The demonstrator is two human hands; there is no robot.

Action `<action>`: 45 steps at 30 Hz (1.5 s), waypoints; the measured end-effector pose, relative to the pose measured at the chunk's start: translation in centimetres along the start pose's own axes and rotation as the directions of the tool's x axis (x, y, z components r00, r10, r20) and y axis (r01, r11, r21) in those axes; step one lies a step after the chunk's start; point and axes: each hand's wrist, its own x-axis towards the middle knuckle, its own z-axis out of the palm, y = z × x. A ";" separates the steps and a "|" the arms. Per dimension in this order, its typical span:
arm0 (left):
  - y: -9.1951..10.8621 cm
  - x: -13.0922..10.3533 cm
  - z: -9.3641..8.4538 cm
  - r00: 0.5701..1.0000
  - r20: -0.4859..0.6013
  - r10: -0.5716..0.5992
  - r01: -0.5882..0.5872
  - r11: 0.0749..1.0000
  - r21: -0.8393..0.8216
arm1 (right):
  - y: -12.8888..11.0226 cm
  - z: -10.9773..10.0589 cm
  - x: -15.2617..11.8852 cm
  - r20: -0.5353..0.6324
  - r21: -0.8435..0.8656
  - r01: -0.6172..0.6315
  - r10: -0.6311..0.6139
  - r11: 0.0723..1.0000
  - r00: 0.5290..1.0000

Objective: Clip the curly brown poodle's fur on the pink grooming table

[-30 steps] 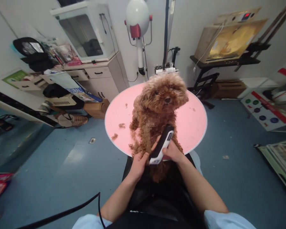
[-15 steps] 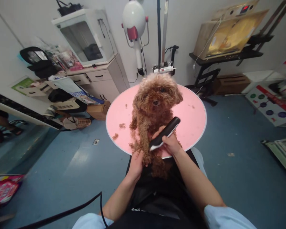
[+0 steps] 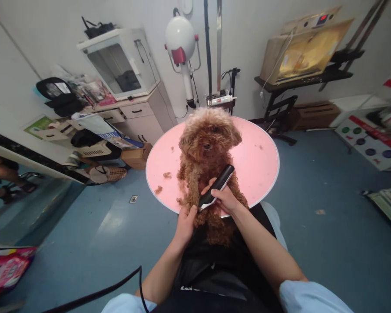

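Note:
A curly brown dog (image 3: 208,134) sits on a round pink grooming table (image 3: 263,165), facing me. My right hand (image 3: 224,198) is wrapped round a black and white hair clipper (image 3: 220,182), its head pointing down and left at the dog's front leg. My left hand (image 3: 186,219) is closed on the lower end of that front leg (image 3: 193,187), thumb right beside the clipper's head. Whether the blade touches the fur I cannot tell. Tufts of cut hair (image 3: 158,190) lie on the table's left side, and more brown fur (image 3: 220,232) hangs over my black apron (image 3: 215,265).
Behind the table stand a white and red dryer (image 3: 180,39) and a metal post (image 3: 219,48). A drawer cabinet (image 3: 140,117) is at the left, a lit wooden box (image 3: 299,56) at the right. A black cable (image 3: 97,293) crosses the lower left.
The clipper and my right hand have shifted left and slightly down, bringing the clipper's head close to my left thumb. The whole view has shifted slightly.

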 end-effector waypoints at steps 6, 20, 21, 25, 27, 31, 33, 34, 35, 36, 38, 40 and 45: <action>0.4 0.1 -0.2 0.988 0.021 -0.152 0.152 0.988 0.035 | -1.0 -0.4 0.6 -0.113 0.074 0.131 -0.123 0.989 0.986; 4.7 -1.9 -1.8 0.962 0.151 -0.226 0.251 0.953 -0.168 | 0.7 1.3 0.9 -0.400 0.352 0.330 -0.178 0.876 0.899; 5.0 -2.2 -1.6 0.958 0.157 -0.241 0.270 0.942 -0.201 | 0.9 1.6 1.4 -0.446 0.378 0.344 -0.157 0.860 0.881; 5.8 -3.2 -1.3 0.929 0.166 -0.332 0.369 0.868 -0.332 | 2.1 3.0 2.7 -0.388 0.457 0.221 -0.030 0.862 0.921; 6.1 -3.5 -1.5 0.914 0.166 -0.371 0.407 0.827 -0.388 | 2.4 3.2 2.6 -0.343 0.454 0.181 -0.017 0.872 0.939; 6.8 -3.6 -2.3 0.895 0.214 -0.392 0.446 0.776 -0.446 | 1.3 2.3 1.2 -0.296 0.357 0.276 -0.172 0.892 0.940; 7.2 -3.5 -2.6 0.886 0.255 -0.387 0.464 0.752 -0.469 | 0.3 1.9 0.5 -0.335 0.236 0.444 -0.357 0.864 0.872; 7.5 -3.5 -2.6 0.881 0.278 -0.382 0.472 0.740 -0.479 | -0.2 1.9 0.3 -0.342 0.149 0.518 -0.448 0.842 0.826; 7.8 -3.4 -2.6 0.877 0.301 -0.374 0.479 0.731 -0.486 | -0.4 2.0 0.1 -0.322 0.051 0.563 -0.520 0.825 0.791; 8.0 -3.3 -2.6 0.872 0.324 -0.366 0.486 0.722 -0.493 | -0.6 2.2 0.1 -0.278 -0.047 0.577 -0.565 0.816 0.777; 8.5 -3.2 -2.5 0.866 0.362 -0.345 0.493 0.706 -0.508 | -0.3 2.7 0.1 -0.174 -0.203 0.529 -0.562 0.824 0.808; 8.8 -3.2 -2.4 0.865 0.385 -0.322 0.492 0.693 -0.527 | 0.3 3.0 0.1 -0.126 -0.256 0.447 -0.488 0.857 0.864; 8.9 -3.3 -2.3 0.854 0.434 -0.287 0.503 0.670 -0.547 | 0.7 2.9 -0.1 -0.348 -0.039 0.559 -0.536 0.828 0.769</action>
